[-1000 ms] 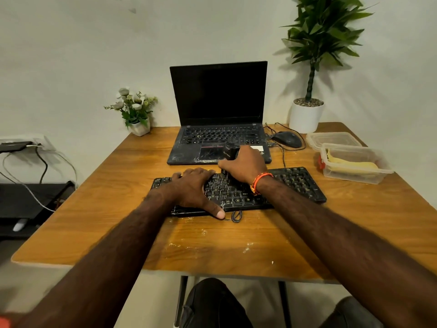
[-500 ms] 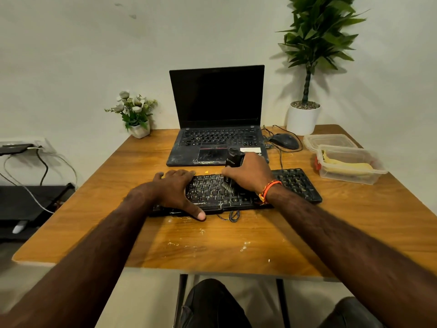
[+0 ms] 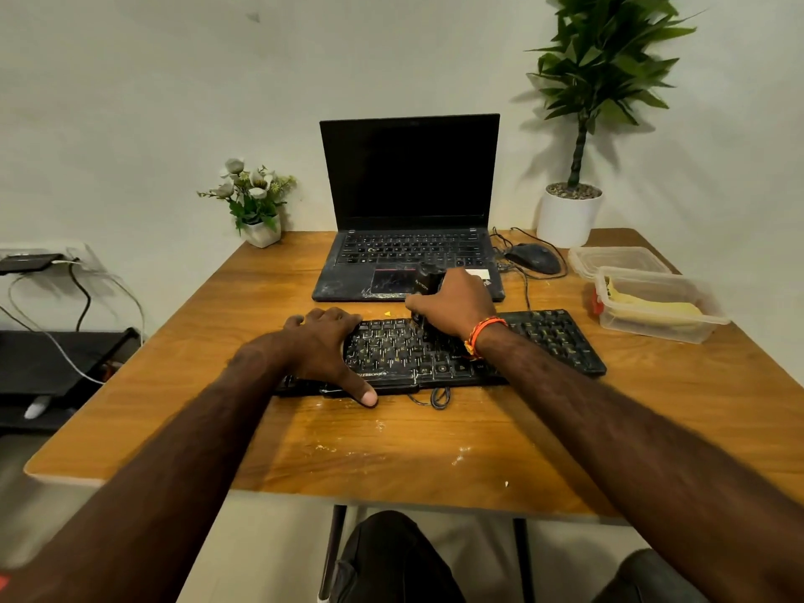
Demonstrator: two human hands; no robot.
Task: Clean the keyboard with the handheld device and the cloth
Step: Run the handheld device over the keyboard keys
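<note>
Since a moment ago my left hand [image 3: 319, 343] has slid further toward the left end of the keyboard [image 3: 439, 354], and my right hand [image 3: 452, 306] has carried the handheld device [image 3: 428, 282] a little to the right along the upper rows of keys. My left hand lies flat over the left part of the keyboard, fingers straight and slightly spread across the far edge, thumb stretched out so that its tip sits at the near edge, just touching the table [image 3: 391, 454]. My right hand has its fingers curled round the dark device, which stands roughly upright with its lower end down on the keys near the middle of the board; its top pokes out above my knuckles. An orange band [image 3: 483, 335] circles my right wrist. Keys on the board look dusty, and pale crumbs [image 3: 461, 455] dot the wood in front of it. A short loop of dark cord [image 3: 437, 398] lies on the table just beside the near edge of the keyboard. Behind the keyboard sits an open laptop [image 3: 409, 211] with a dark screen, and a mouse [image 3: 533, 258] lies to its right. Further right are two clear plastic boxes [image 3: 652, 304], the nearer one holding something pale yellow that I cannot make out clearly. A small flower pot [image 3: 256, 202] and a tall potted plant [image 3: 574, 124] stand at the back.
</note>
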